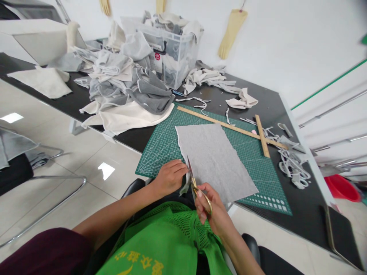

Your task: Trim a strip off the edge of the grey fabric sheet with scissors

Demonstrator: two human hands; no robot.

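A pale grey piece of cloth (215,160) lies over a green cutting mat (160,152), its near end reaching past the table edge toward my lap. My right hand (210,202) grips gold-handled scissors (192,181), whose blades point away from me along the cloth's left edge. Beside the blades, my left hand (171,176) pinches that left edge between closed fingers. A narrow strip of cloth (185,188) hangs below the left fingers. How far the blades are parted is hard to make out.
A wooden T-square (218,123) lies across the mat's far side. Heaped grey and cream cloths (129,84) stand at the left, before a clear plastic bin (183,49). Cloth scraps (292,164) lie on the right. A dark flat object (342,233) sits at the right table edge.
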